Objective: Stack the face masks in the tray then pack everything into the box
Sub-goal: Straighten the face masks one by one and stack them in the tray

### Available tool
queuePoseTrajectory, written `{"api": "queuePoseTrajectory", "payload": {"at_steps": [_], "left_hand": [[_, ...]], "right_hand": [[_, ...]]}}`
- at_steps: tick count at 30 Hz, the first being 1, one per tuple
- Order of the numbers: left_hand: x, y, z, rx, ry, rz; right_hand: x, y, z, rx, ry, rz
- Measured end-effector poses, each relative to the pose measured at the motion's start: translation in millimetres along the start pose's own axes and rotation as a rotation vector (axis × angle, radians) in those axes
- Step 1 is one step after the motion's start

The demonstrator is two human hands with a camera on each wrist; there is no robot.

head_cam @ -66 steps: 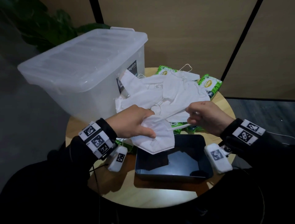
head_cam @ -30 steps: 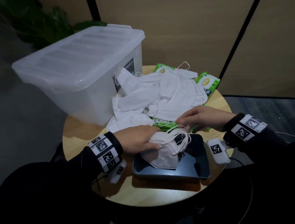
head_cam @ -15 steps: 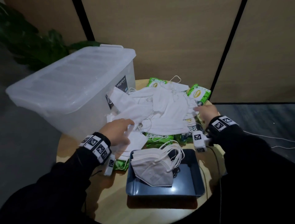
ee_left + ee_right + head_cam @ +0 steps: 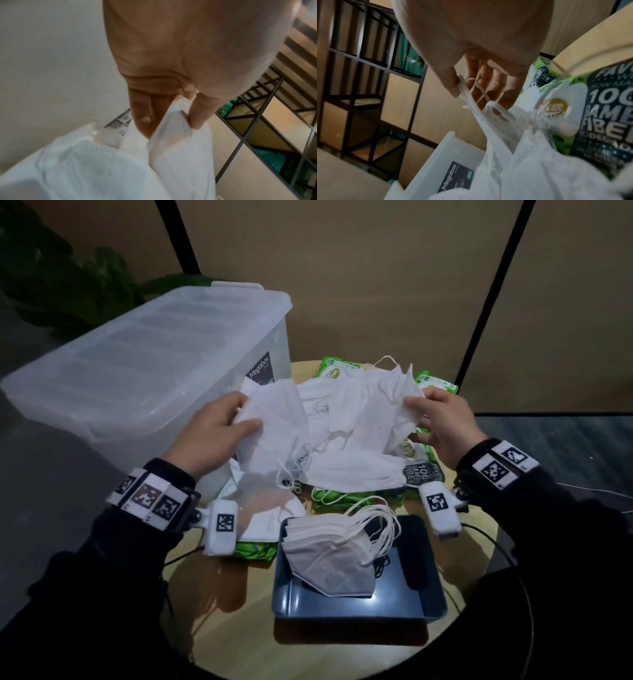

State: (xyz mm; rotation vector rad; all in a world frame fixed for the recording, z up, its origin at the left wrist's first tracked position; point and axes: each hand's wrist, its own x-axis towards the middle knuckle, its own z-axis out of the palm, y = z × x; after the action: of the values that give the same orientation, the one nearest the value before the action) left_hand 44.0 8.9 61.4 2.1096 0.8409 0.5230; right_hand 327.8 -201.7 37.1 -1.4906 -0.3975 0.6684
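A heap of white face masks (image 4: 342, 419) lies at the back of the round table. My left hand (image 4: 219, 436) pinches one white mask (image 4: 274, 422) (image 4: 178, 135) between thumb and fingers, lifted over the heap's left side. My right hand (image 4: 442, 422) pinches another white mask (image 4: 387, 405) at its edge and ear loops (image 4: 474, 97), raised at the heap's right. A stack of folded masks (image 4: 329, 556) lies in the dark blue tray (image 4: 421, 594) at the front. The lidded clear plastic box (image 4: 144, 364) stands at the left.
Green wipe packs (image 4: 435, 385) (image 4: 599, 115) lie under and behind the mask heap. The round wooden table (image 4: 219, 583) has bare surface at the front left of the tray. A plant (image 4: 68, 275) stands behind the box. Brown wall panels rise behind.
Both hands set a mask onto the tray's stack, then moved back to the heap. Each now holds a mask lifted from the heap.
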Motion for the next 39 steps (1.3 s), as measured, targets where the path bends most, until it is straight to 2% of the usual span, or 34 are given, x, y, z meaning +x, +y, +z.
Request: {"api": "queuePoseTrajectory", "payload": {"at_steps": [4,9,13,19,23,26,29,30,32,35,37,39], "left_hand": [[-7.4,10.7,6.6,-0.274,0.111,-0.047],[-14.4,14.6,14.3,-0.398,0.122,-0.089],[-20.1,17.5,19.7,-0.398,0.082,-0.171],[-30.5,30.1,33.4,-0.437,-0.073,-0.234],[-34.0,37.8,39.2,-0.586,-0.167,-0.272],[-30.2,32.7,33.4,-0.479,-0.053,-0.229],[-24.4,21.0,17.4,-0.239,0.102,-0.167],[-23.4,19.6,11.6,-0.228,0.139,-0.153],[-21.6,19.3,2.8,-0.370,0.164,-0.110],[-25.4,30.8,1.0,-0.734,0.097,-0.057],[-29.6,37.6,8.3,-0.857,0.069,-0.047],[-30.1,41.7,14.9,-0.930,0.106,-0.081]], "right_hand": [[-15.6,-3.9,15.9,0.070,-0.049,-0.085],[-31.6,-6.2,31.1,0.143,-0.111,-0.227],[-39.9,-6.0,42.7,0.169,-0.137,-0.330],[-53.5,-3.4,61.1,0.147,-0.144,-0.583],[-61.2,2.9,72.5,-0.042,-0.261,-0.694],[-60.7,9.6,80.6,-0.046,-0.296,-0.549],[-53.9,10.5,79.9,-0.002,-0.174,-0.352],[-50.3,10.6,77.4,0.014,-0.147,-0.292],[-45.0,10.9,73.8,0.025,-0.135,-0.206],[-44.8,12.2,74.8,0.027,-0.153,-0.163],[-46.2,13.5,77.1,0.014,-0.141,-0.163],[-46.7,15.1,78.0,-0.004,-0.106,-0.179]]}}
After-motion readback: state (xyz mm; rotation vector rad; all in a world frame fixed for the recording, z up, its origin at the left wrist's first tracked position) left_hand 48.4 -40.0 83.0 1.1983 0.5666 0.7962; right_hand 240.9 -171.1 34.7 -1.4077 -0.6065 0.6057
